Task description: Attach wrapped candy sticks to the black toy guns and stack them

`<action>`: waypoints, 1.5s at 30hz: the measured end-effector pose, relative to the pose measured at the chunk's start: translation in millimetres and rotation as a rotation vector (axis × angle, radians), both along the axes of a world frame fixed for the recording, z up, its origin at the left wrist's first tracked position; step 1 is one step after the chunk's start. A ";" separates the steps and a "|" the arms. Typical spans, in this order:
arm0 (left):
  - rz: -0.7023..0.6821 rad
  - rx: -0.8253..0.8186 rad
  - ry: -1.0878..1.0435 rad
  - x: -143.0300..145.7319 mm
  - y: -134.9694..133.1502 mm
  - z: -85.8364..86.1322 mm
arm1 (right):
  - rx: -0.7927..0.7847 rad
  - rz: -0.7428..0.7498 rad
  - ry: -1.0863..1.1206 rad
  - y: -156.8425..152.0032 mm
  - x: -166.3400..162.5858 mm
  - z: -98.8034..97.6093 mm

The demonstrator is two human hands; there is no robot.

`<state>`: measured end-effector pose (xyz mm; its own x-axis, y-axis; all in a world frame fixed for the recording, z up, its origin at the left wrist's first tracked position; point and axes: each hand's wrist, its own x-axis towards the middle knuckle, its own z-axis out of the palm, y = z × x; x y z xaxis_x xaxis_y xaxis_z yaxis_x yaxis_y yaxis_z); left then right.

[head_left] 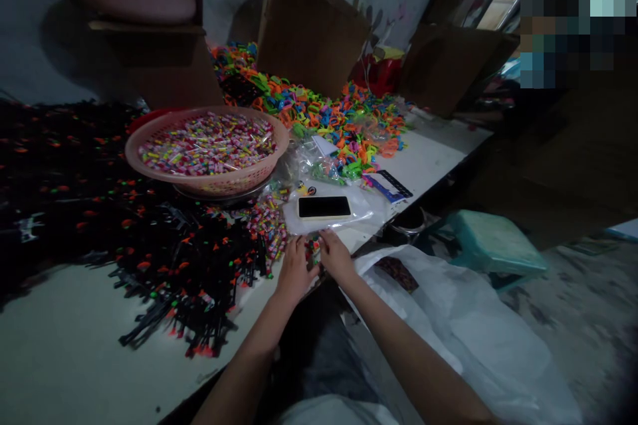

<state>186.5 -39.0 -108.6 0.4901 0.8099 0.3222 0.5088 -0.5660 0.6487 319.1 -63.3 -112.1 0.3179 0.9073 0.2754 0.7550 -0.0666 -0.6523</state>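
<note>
My left hand [294,272] and my right hand [335,254] meet at the near edge of the white table [64,345], fingers curled together round small coloured pieces [312,247] that I cannot make out clearly. Just beyond them a black phone [323,206] lies on a clear plastic bag [349,216]. A pile of black toy parts with orange and green tips [164,252] spreads to the left of my hands. A pink basket [207,180] filled with small wrapped candies stands behind it.
A heap of bright plastic rings [323,116] lies at the back, with brown cardboard boxes [309,26] behind. A white plastic bag [463,325] hangs by my right arm. A teal stool [491,242] stands on the floor to the right.
</note>
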 end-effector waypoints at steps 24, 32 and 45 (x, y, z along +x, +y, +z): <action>0.117 -0.487 -0.763 -8.4 28.3 -12.7 | 0.080 0.152 0.271 9.9 -21.1 8.6; 0.196 -0.576 -1.001 -14.3 10.9 7.2 | 0.082 0.321 0.096 13.4 -32.1 11.5; -0.004 -1.655 -0.899 -63.6 -106.9 -14.9 | 0.073 0.617 0.012 9.2 -39.4 12.8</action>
